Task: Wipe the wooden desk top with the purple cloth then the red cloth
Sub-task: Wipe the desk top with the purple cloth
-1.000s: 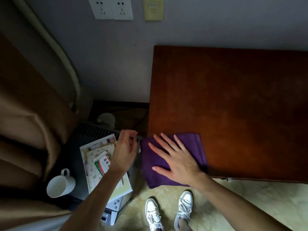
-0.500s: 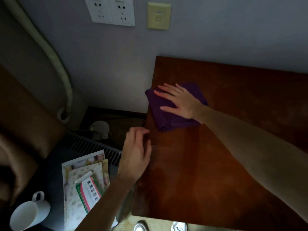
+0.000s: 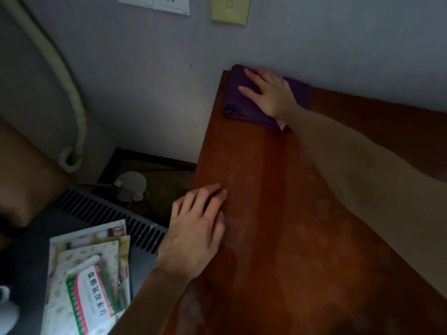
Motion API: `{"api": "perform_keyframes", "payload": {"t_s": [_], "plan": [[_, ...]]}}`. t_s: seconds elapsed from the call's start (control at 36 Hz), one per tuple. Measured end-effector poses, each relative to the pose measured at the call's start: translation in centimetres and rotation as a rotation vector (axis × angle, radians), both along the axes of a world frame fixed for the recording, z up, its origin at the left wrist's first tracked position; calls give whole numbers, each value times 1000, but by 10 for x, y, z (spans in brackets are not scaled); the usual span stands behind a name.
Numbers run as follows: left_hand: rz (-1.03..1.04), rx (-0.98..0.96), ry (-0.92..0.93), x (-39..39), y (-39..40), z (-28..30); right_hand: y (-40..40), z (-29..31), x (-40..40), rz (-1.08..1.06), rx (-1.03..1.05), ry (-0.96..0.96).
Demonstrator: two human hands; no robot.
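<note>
With your right hand [image 3: 271, 93] flat on the folded purple cloth [image 3: 238, 102] at the wooden desk top's [image 3: 278, 238] 11 o'clock corner and your left hand [image 3: 196, 235] resting open on its 9 o'clock edge, pushing further risks shoving the cloth off.

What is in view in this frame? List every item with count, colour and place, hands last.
desk top: 1, reddish-brown wood, right half, against the wall
purple cloth: 1, purple, folded, far left corner of the desk top
wall sockets: white, top of the wall, partly cut off
switch plate: 1, pale yellow, wall, right of the sockets
hose: 1, pale green, hanging down the wall, left
booklets: a few, pale patterned, on the grey unit, lower left
medicine box: 1, white, green and red, on the booklets
left hand: resting on the desk's left edge
right hand: flat on the purple cloth
</note>
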State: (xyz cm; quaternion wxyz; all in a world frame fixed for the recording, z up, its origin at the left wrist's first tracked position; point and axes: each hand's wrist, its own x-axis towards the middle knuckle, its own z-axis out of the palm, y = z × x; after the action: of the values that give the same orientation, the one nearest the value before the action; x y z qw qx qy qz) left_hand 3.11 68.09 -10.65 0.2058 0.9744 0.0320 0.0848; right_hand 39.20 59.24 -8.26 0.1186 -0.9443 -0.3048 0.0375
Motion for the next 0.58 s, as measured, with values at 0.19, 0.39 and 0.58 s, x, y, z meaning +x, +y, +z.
{"api": "perform_keyframes", "payload": {"t_s": [0.19, 0.39, 0.58], "plan": [[1, 2, -9, -2, -1, 3, -23, -5, -55, -196, -10, 25], [-15, 69, -133, -5, -3, 9, -87, -11, -177, -155, -28, 23], [-15, 76, -126, -23, -10, 13, -163, -15, -365, -118, -25, -58]]}}
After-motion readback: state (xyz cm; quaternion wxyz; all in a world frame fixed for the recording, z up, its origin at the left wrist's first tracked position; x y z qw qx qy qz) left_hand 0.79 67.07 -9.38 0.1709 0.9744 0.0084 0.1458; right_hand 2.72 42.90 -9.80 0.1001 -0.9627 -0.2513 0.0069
